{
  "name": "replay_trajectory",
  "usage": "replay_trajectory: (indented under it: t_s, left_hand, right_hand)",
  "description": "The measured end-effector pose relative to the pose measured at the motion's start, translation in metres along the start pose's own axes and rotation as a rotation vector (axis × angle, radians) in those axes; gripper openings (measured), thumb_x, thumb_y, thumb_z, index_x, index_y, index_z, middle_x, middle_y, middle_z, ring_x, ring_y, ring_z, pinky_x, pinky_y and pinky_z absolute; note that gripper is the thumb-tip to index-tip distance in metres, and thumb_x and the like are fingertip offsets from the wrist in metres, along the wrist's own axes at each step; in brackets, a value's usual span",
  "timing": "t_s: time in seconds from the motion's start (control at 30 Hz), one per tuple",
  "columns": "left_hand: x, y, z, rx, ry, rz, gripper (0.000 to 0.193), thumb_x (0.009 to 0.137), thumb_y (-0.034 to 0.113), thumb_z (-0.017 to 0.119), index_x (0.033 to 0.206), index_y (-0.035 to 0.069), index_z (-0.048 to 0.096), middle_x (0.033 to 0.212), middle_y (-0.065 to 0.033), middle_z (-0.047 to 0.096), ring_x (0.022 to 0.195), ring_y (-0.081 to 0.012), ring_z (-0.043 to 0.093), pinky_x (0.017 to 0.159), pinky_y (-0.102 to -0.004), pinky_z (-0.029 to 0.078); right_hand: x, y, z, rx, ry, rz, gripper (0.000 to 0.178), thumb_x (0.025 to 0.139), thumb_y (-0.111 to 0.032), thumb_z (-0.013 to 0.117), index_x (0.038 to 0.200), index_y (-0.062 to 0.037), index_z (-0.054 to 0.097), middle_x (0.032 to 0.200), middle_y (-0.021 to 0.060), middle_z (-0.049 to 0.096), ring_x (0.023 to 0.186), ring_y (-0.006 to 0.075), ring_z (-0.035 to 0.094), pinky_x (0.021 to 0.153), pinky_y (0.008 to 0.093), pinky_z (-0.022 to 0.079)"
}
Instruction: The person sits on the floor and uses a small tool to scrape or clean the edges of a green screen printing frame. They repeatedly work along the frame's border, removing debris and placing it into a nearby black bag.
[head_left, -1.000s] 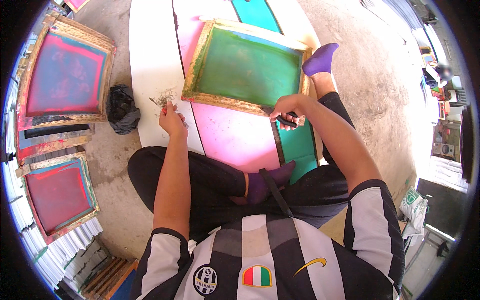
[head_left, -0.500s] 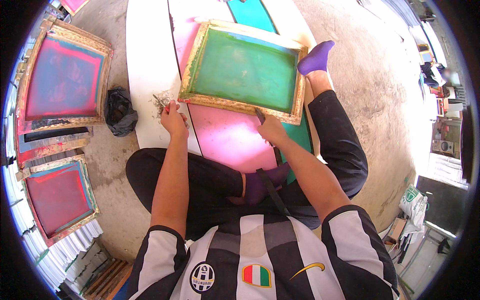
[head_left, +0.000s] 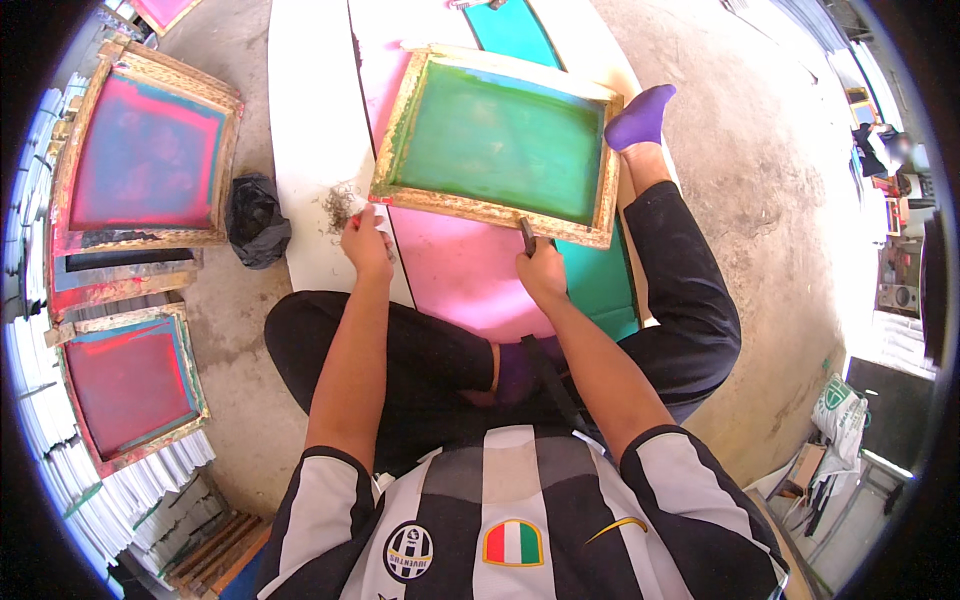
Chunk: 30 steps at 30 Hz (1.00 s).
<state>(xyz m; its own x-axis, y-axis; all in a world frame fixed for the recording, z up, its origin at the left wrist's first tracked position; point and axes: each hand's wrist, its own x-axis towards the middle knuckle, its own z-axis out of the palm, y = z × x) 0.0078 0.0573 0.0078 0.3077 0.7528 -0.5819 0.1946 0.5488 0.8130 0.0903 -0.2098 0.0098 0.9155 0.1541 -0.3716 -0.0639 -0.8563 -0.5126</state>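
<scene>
A wooden screen-printing frame (head_left: 480, 209) with green-stained mesh (head_left: 490, 140) lies on the striped board in front of me. My right hand (head_left: 543, 272) is wrapped round a dark hand tool (head_left: 527, 236), whose end meets the frame's near rail; its exact kind is unclear. My left hand (head_left: 368, 245) is at the frame's near left corner, thumb and fingers pinched together. Anything in that pinch is too small to make out. Beside those fingers, a heap of tiny dark wiry bits (head_left: 338, 205) lies on the board's white part.
A crumpled black plastic bag (head_left: 258, 222) is on the concrete floor, left of the board (head_left: 310, 100). Two frames with red and blue mesh (head_left: 150, 150) stand farther left, near stacked white sheets (head_left: 130, 490). My purple-socked foot (head_left: 640, 118) rests by the green frame's right side.
The right hand's tool has turned more upright against the near rail. My left hand has shifted from the wiry heap toward the frame's corner. The whole view has moved slightly.
</scene>
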Motion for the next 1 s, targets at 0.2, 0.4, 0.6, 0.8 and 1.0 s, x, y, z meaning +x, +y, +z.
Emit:
replay_trajectory:
  t_s: [0.2,0.4,0.6,0.8,1.0]
  left_hand:
    - [-0.046,-0.005,0.010,0.418,-0.581,-0.036,0.030,0.091,0.036,0.068,0.093,0.007,0.064,0.071,0.0014,0.059,0.046,-0.0074,0.047,0.036,-0.0244,0.031]
    - [-0.054,-0.011,0.007,0.293,-0.757,-0.150,0.022,0.092,0.027,0.070,0.096,0.006,0.065,0.075,-0.0001,0.062,0.047,-0.0075,0.047,0.042,-0.0241,0.036]
    - [-0.038,-0.019,0.000,0.172,-0.669,-0.174,0.019,0.092,0.024,0.070,0.094,0.006,0.063,0.075,0.0001,0.060,0.049,-0.0080,0.047,0.044,-0.0251,0.038]
    - [-0.013,-0.010,-0.008,0.117,-0.354,-0.144,0.024,0.091,0.030,0.071,0.093,0.009,0.059,0.072,-0.0004,0.055,0.047,-0.0118,0.045,0.037,-0.0302,0.033]
    - [0.044,-0.014,-0.035,-0.102,0.072,-0.112,0.025,0.090,0.032,0.070,0.083,0.010,0.059,0.064,-0.0002,0.052,0.045,-0.0133,0.045,0.037,-0.0315,0.031]
  right_hand:
    - [-0.031,-0.015,0.017,0.153,-0.152,-0.215,0.025,0.081,-0.020,0.059,0.092,0.0012,0.065,0.084,0.0291,0.066,0.084,0.0460,0.066,0.077,0.0520,0.052]
    - [-0.045,-0.040,0.033,0.246,-0.341,-0.255,0.025,0.083,-0.020,0.059,0.094,0.0022,0.064,0.085,0.0275,0.067,0.082,0.0440,0.067,0.076,0.0491,0.053]
    - [-0.039,-0.047,0.031,0.487,-0.754,-0.111,0.040,0.096,-0.025,0.060,0.126,0.0013,0.056,0.091,0.0156,0.067,0.069,0.0220,0.068,0.059,0.0336,0.054]
    - [-0.037,-0.032,0.014,0.653,-0.771,0.080,0.039,0.097,-0.033,0.057,0.122,-0.0032,0.054,0.092,0.0118,0.066,0.074,0.0225,0.069,0.058,0.0376,0.053]
    - [-0.005,-0.012,-0.019,0.605,-0.716,0.252,0.041,0.097,-0.037,0.057,0.120,-0.0033,0.050,0.096,0.0150,0.064,0.075,0.0263,0.068,0.058,0.0456,0.051]
